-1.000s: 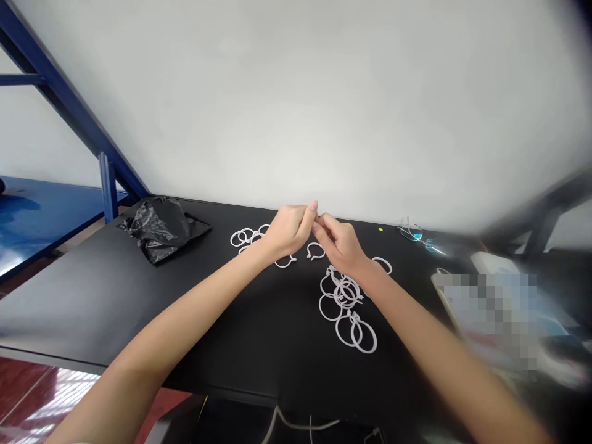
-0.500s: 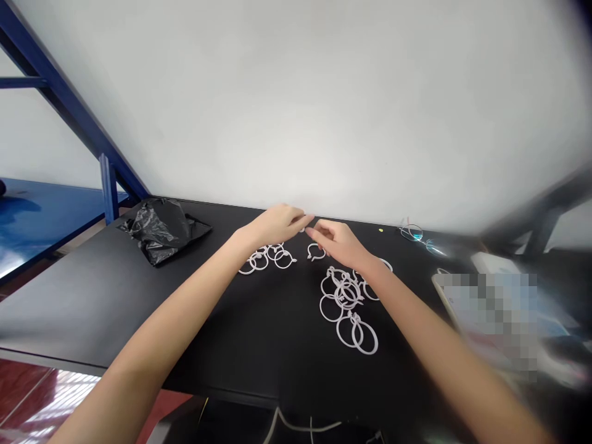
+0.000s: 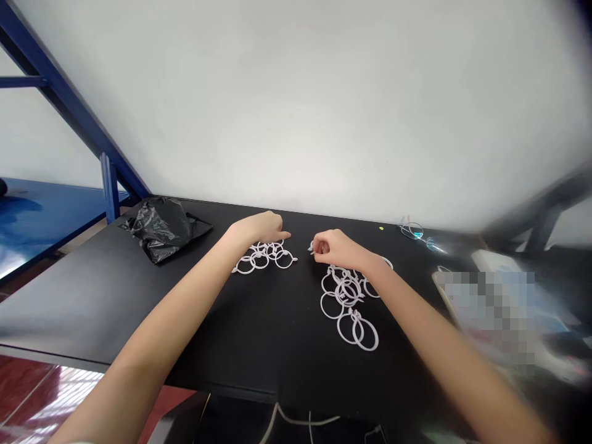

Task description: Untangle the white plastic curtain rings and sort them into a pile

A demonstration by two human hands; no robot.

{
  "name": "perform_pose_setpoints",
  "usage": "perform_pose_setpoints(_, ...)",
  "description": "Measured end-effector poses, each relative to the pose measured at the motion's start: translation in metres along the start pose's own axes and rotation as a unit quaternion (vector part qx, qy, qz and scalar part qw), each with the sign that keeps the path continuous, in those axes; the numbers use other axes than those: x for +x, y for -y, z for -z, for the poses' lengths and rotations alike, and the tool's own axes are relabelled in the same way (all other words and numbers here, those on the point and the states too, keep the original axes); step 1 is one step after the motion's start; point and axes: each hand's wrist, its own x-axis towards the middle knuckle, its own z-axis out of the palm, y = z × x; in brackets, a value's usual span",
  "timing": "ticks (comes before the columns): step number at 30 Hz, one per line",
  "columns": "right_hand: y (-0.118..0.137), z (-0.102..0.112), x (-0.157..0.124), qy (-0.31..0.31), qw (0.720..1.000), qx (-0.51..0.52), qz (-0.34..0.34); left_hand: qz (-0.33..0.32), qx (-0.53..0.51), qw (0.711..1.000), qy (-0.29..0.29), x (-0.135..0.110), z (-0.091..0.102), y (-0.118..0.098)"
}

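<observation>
A cluster of linked white plastic rings (image 3: 266, 256) lies on the black table (image 3: 92, 296). My left hand (image 3: 258, 229) rests just behind this cluster, fingers stretched out to the right and holding nothing. My right hand (image 3: 332, 248) is curled into a pinch on a single white ring (image 3: 311, 248), most of which is hidden by the fingers. Under and in front of my right wrist lies a second, larger heap of white rings (image 3: 348, 302), some of them joined in pairs.
A crumpled black plastic bag (image 3: 161, 228) sits at the table's back left. A pair of glasses (image 3: 412, 232) lies near the wall at the back right. Blurred papers (image 3: 490, 302) cover the right end. A white cable (image 3: 296, 423) hangs below the front edge. Blue steel framing (image 3: 108, 185) stands on the left.
My hands, joined in the air a second ago, have parted and dropped. The left hand set a linked cluster of rings on the table. The right hand closed on the single ring that lay between them.
</observation>
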Motion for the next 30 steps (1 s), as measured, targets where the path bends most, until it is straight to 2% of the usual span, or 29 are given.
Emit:
perform_pose_setpoints(2, 0.005, 0.004, 0.000, -0.027, 0.999, 0.027, 0.006, -0.033, -0.024, 0.998, -0.041, -0.003, 0.001, -0.004)
perform_pose_setpoints(4, 0.011, 0.007, 0.001, -0.079, 0.992, 0.096, 0.019, -0.108, -0.087, 0.982, -0.126, -0.005, 0.000, -0.013)
perform_pose_setpoints(6, 0.020, 0.007, 0.001, -0.154, 0.966, 0.204, 0.043, -0.194, -0.171, 0.939, -0.227, -0.008, -0.004, -0.028)
perform_pose_setpoints(8, 0.030, 0.006, 0.000, -0.218, 0.925, 0.304, 0.070, -0.248, -0.248, 0.888, -0.296, -0.009, -0.012, -0.044)
perform_pose_setpoints(10, 0.041, 0.004, -0.003, -0.247, 0.899, 0.350, 0.089, -0.270, -0.305, 0.850, -0.334, -0.011, -0.021, -0.057)
perform_pose_setpoints(12, 0.051, 0.003, -0.007, -0.258, 0.890, 0.363, 0.101, -0.267, -0.324, 0.825, -0.378, -0.011, -0.029, -0.065)
perform_pose_setpoints(15, 0.062, 0.005, -0.013, -0.249, 0.898, 0.346, 0.108, -0.254, -0.311, 0.795, -0.454, -0.011, -0.035, -0.066)
perform_pose_setpoints(17, 0.067, 0.008, -0.018, -0.242, 0.907, 0.323, 0.120, -0.250, -0.307, 0.780, -0.485, -0.012, -0.034, -0.064)
perform_pose_setpoints(21, 0.072, 0.009, -0.023, -0.264, 0.913, 0.271, 0.153, -0.246, -0.290, 0.777, -0.502, -0.017, -0.027, -0.060)
perform_pose_setpoints(24, 0.072, 0.004, -0.025, -0.326, 0.912, 0.180, 0.172, -0.221, -0.243, 0.805, -0.494, -0.023, -0.022, -0.060)
perform_pose_setpoints(27, 0.069, -0.002, -0.024, -0.418, 0.885, 0.057, 0.198, -0.218, -0.225, 0.831, -0.460, -0.027, -0.018, -0.062)
perform_pose_setpoints(30, 0.064, -0.007, -0.021, -0.464, 0.857, -0.010, 0.223, -0.253, -0.244, 0.817, -0.456, -0.029, -0.017, -0.065)
